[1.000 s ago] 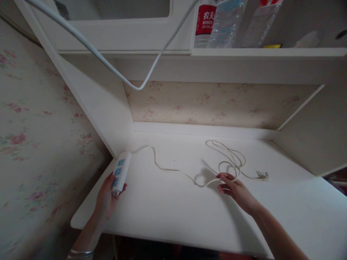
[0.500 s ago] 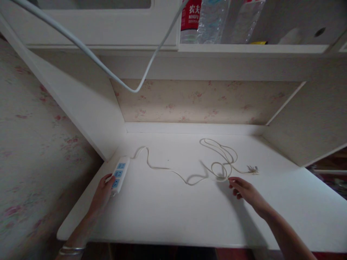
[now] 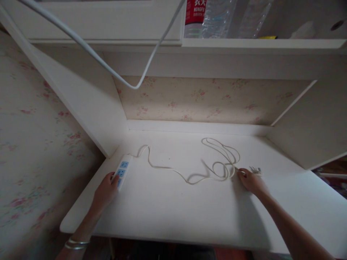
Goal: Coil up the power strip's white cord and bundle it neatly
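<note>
A white power strip [image 3: 125,171] with blue socket faces lies at the left of the desk. My left hand [image 3: 107,187] is closed on its near end, thumb and fingers on its sides. From its far end a thin off-white cord [image 3: 169,168] runs rightward in waves to a loose pile of loops. My right hand [image 3: 251,180] pinches the cord just right of those loops, its fingertips low over the desktop. Just past the fingers lies the plug [image 3: 255,170], partly hidden behind that hand.
The white desk [image 3: 162,213] has a side panel [image 3: 78,94] at the left and a shelf [image 3: 260,43] above holding plastic bottles [image 3: 217,21]. A thick white cable [image 3: 108,70] hangs across the upper left, close to the camera.
My right hand has shifted right and slightly away from me, from beside the loops to the cord near the plug. My left hand now covers more of the power strip. The view has tilted slightly.
</note>
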Motion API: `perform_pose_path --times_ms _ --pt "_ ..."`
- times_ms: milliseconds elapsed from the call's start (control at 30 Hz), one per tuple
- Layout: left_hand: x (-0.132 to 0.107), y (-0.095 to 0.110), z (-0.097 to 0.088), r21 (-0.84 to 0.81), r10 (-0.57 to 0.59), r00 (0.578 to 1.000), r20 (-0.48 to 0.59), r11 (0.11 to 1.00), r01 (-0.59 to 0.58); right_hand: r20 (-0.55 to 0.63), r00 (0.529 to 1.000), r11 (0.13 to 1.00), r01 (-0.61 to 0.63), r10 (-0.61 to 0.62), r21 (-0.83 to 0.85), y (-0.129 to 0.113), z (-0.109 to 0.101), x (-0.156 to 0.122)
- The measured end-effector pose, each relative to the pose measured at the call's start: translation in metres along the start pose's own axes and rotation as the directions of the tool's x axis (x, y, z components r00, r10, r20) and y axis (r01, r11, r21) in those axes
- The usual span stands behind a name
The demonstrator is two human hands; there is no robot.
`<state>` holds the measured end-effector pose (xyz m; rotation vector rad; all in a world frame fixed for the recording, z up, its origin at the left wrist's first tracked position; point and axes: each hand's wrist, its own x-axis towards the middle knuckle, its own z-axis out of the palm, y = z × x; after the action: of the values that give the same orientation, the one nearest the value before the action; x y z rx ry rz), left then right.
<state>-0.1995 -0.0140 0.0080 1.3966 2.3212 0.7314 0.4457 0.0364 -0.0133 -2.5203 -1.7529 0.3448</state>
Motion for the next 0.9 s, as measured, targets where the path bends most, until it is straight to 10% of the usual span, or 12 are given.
perform_pose_path --times_ms 267,433,633,767,900 --pt "-0.031 0.045 0.01 0.035 0.304 0.903 -0.305 0.951 -0.308 0.046 0.998 0.985 -0.028 0.037 -0.17 -0.01 -0.015 0.005" --pt "-0.095 0.135 0.061 -0.084 0.722 0.679 0.136 0.691 -0.718 0.053 0.999 0.981 -0.002 0.012 -0.192 -0.031 -0.013 0.002" --pt "-0.142 0.208 0.136 -0.173 0.838 0.465 0.284 0.522 -0.835 0.049 0.997 0.974 0.064 -0.055 -0.218 -0.058 -0.013 -0.02" --pt "-0.134 0.221 0.16 -0.226 0.758 0.538 0.369 0.635 -0.739 0.051 0.998 0.975 0.054 -0.043 -0.218 -0.049 -0.016 -0.026" --pt "-0.099 0.211 0.153 -0.43 0.559 0.791 0.25 0.796 -0.426 0.062 0.998 0.984 0.02 -0.009 -0.18 -0.009 -0.025 -0.018"
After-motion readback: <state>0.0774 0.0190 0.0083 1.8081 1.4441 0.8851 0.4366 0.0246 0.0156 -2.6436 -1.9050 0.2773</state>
